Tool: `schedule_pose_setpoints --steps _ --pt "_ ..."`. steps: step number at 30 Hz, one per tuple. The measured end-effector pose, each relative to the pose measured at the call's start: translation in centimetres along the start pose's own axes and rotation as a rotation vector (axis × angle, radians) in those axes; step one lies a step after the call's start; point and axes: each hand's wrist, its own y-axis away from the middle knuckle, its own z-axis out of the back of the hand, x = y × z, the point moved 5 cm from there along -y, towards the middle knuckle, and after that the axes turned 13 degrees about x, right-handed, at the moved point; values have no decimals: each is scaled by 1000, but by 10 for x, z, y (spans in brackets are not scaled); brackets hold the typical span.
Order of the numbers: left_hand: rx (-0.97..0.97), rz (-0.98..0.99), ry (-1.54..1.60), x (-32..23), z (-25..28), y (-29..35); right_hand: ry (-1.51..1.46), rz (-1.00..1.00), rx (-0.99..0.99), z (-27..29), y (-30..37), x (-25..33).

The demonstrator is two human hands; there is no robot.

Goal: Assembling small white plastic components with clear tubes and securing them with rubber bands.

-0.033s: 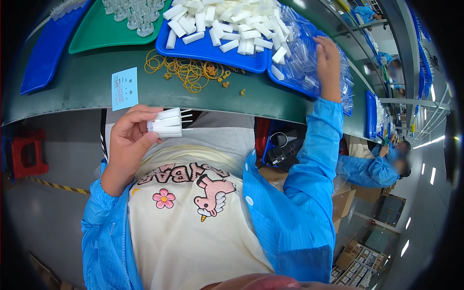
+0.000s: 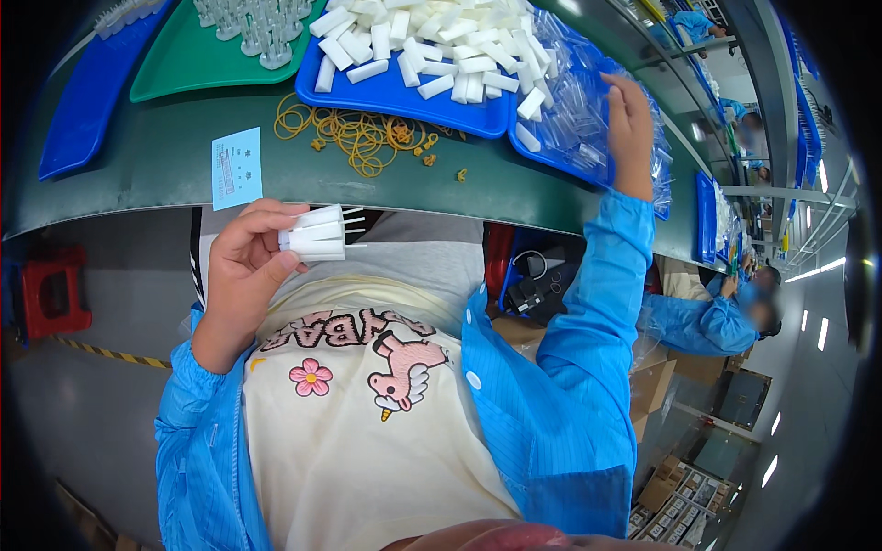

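Left hand (image 2: 246, 253): grasping white pronged bundle (image 2: 318, 241), prongs rightward.
Right hand (image 2: 631, 124): nearer, over clear tubes (image 2: 571, 129), axes mixed; grip, cannot tell.

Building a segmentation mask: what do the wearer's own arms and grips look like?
Long, bright-blue fabric sleeves with faint fine lines cover both arms: left sleeve, right sleeve. The cuffs gather at the wrists. The left grip and right grip are ungloved human hands; no rings, watch or cables are visible.
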Motion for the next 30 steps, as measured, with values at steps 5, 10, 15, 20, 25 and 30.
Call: schedule_pose_setpoints --steps 5,10,15,20,25,30 --pt "-1 3 2 4 3 1 44 -51 315 0 29 25" --pt "26 26 27 3 0 -2 336 84 273 -4 37 27" --pt "22 50 158 3 -6 -2 156 16 135 -7 37 43" --pt "-12 69 204 6 -5 -1 -827 -153 -181 -20 68 98" --pt "65 13 230 6 -11 -6 -1323 -202 -48 -86 100 178" --pt "116 -7 209 9 -9 -3 -1416 -336 72 -121 110 211"
